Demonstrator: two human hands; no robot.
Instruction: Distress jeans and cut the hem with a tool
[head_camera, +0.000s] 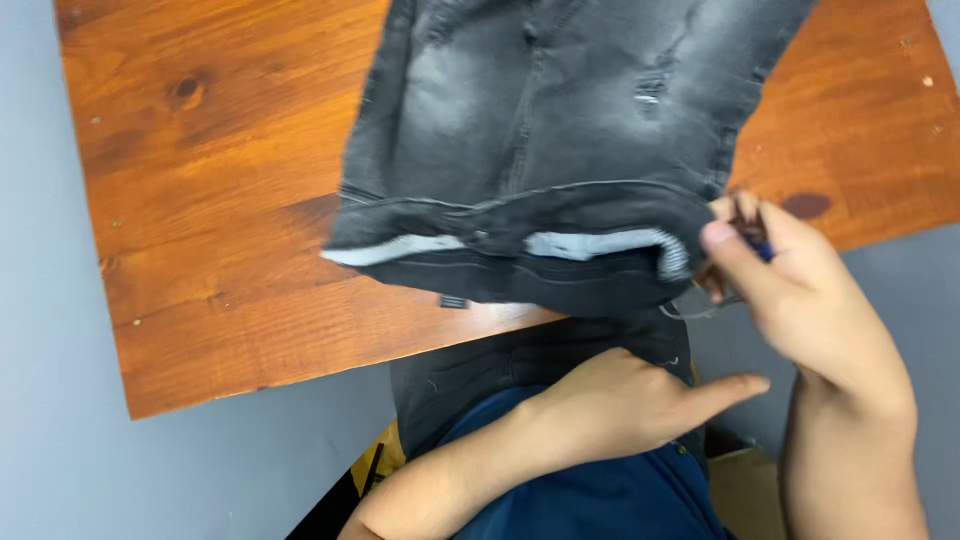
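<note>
The left hand (625, 400) lies low, index finger pointing toward three o'clock; the right hand (790, 290) (thumb up) pinches shut toward ten o'clock.

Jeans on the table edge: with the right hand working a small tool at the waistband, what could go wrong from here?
1. The dark grey jeans hang partly over the edge of the wooden table, so they could slide off.
2. The right hand pinches a small tool, partly hidden, close to its own fingers; a slip might nick them or the fabric.
3. The left hand rests low, not pinning the waistband.
</note>
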